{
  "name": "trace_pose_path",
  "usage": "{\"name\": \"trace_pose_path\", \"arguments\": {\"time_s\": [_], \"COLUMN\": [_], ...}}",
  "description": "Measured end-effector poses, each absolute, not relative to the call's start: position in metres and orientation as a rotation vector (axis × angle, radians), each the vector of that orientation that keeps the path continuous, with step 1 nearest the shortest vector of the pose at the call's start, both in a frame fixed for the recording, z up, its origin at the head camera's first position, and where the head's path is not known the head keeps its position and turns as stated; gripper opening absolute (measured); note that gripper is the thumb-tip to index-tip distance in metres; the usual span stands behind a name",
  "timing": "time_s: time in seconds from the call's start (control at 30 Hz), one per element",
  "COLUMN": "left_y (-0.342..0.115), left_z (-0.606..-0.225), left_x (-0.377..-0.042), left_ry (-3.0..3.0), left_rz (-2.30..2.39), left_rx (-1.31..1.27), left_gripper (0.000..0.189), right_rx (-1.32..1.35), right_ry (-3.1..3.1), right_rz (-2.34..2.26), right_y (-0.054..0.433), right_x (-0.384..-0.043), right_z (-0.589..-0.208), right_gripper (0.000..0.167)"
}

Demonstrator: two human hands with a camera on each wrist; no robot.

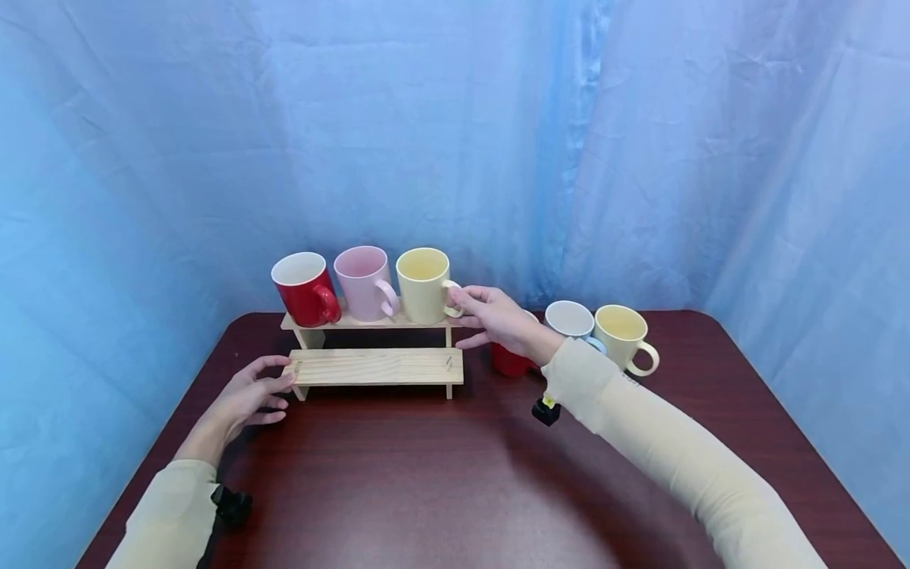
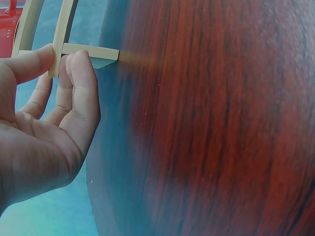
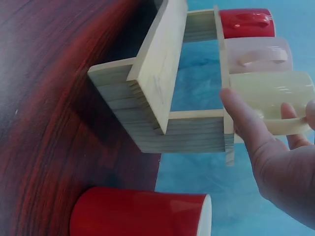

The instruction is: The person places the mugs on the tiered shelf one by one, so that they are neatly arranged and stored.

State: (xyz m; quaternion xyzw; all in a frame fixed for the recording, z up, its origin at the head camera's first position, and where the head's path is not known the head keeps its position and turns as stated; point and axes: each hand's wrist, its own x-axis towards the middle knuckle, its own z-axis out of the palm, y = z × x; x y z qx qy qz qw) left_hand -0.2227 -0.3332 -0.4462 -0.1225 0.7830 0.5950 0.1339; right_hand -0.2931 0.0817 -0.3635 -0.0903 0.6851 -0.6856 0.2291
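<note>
A two-step wooden rack (image 1: 377,367) stands toward the back of the table. On its upper step, left to right, are a red mug (image 1: 306,296), a pink mug (image 1: 364,288) and a yellow mug (image 1: 423,292), all upright with handles turned right. My right hand (image 1: 501,320) pinches the yellow mug's handle between thumb and fingers; one finger extends toward the rack's end in the right wrist view. At the lower step's left end, my left hand (image 2: 54,118) grips the board's edge, thumb on one side and fingers on the other.
Right of the rack, a second red mug (image 3: 140,214) stands partly behind my right hand. Beside it are a white-lined mug with a light blue handle (image 1: 569,316) and another yellow mug (image 1: 621,332). Blue curtains (image 1: 426,118) surround the dark wooden table (image 1: 426,474).
</note>
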Motion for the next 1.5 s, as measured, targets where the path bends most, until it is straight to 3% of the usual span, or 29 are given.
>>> {"name": "trace_pose_path", "arguments": {"time_s": [0.6, 0.97, 1.27, 1.5], "left_y": [-0.333, -0.334, -0.334, -0.335], "left_z": [-0.445, -0.445, -0.446, -0.447], "left_x": [-0.222, -0.222, -0.221, -0.224], "left_ry": [2.277, 2.28, 2.278, 2.271], "left_rz": [1.709, 1.695, 1.7, 1.71], "left_rx": [-0.353, -0.342, -0.347, -0.353], "left_gripper": [0.064, 0.066, 0.067, 0.065], "right_rx": [-0.27, -0.348, -0.526, -0.512], "right_ry": [1.876, 1.914, 2.311, 2.635], "right_rz": [-1.905, -1.831, -1.727, -1.647], "right_y": [0.085, 0.098, 0.155, 0.228], "right_x": [-0.289, -0.283, -0.259, -0.241], "right_z": [-0.373, -0.359, -0.325, -0.324], "right_gripper": [0.045, 0.041, 0.047, 0.052]}}
